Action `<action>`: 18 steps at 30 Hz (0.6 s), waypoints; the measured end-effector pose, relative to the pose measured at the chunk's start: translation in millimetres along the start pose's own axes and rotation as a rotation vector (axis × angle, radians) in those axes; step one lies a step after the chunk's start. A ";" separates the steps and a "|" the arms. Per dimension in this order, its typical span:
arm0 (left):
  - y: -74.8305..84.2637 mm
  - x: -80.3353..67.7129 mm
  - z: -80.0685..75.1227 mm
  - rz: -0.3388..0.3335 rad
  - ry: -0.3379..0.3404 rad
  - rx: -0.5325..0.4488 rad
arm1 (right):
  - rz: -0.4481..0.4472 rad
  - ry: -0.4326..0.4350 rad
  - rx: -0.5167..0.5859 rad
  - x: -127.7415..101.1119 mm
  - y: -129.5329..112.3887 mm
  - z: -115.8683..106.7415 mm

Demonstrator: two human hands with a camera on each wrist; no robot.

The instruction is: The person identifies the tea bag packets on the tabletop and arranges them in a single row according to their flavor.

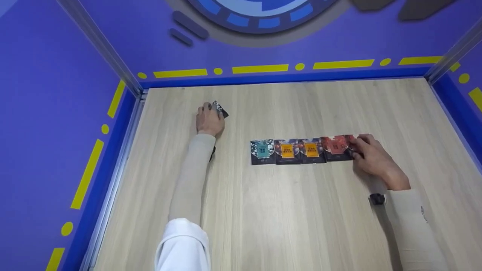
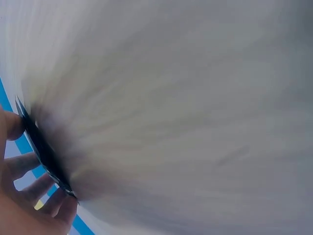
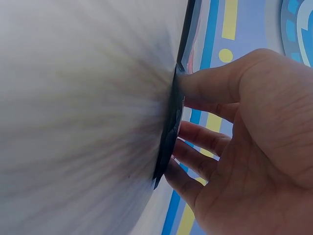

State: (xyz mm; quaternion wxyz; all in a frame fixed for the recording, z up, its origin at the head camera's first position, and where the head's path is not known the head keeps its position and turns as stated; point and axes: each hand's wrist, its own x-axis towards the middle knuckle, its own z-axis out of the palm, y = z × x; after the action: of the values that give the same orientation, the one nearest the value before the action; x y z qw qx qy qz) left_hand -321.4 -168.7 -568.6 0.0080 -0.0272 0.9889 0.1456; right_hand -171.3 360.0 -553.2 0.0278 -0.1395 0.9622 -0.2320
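Note:
A row of small packets lies on the wooden table [image 1: 286,210]: a teal packet [image 1: 262,151], two orange packets [image 1: 287,151] and a red packet [image 1: 335,147]. My right hand [image 1: 358,146] rests its fingertips on the row's right end, where another red packet [image 1: 348,140] overlaps the first. In the right wrist view that packet [image 3: 170,132] shows edge-on, with the right hand [image 3: 195,122] touching its upper face with fairly straight fingers. At the far left my left hand [image 1: 209,113] pinches a dark packet [image 1: 220,109]. That dark packet [image 2: 44,147] sits between thumb and fingers of my left hand [image 2: 24,156] in the left wrist view.
Purple walls with yellow dashes [image 1: 260,69] close the table in at the back and both sides. A metal rail [image 1: 124,150] runs along the left edge. Bare wood lies between the hands and toward the front edge.

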 end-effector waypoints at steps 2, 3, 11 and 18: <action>-0.5 -2.9 -0.4 0.015 -0.007 0.002 | 0.001 0.003 0.002 -0.2 0.1 0.0; -0.6 -4.3 -0.6 0.024 -0.008 0.002 | 0.003 0.003 0.003 -0.3 0.2 -0.1; -3.0 -14.7 -3.5 0.085 -0.021 -0.011 | 0.011 0.003 0.001 -1.6 -0.3 -0.1; -8.4 -26.4 -2.1 0.131 -0.020 -0.001 | 0.016 -0.006 0.001 -1.0 -2.7 0.3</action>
State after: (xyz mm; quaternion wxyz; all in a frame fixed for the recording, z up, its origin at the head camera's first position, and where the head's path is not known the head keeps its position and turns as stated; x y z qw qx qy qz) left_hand -294.6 -176.0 -568.3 0.0083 0.0390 0.9884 0.1463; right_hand -169.6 357.8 -552.3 0.0328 -0.1325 0.9631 -0.2321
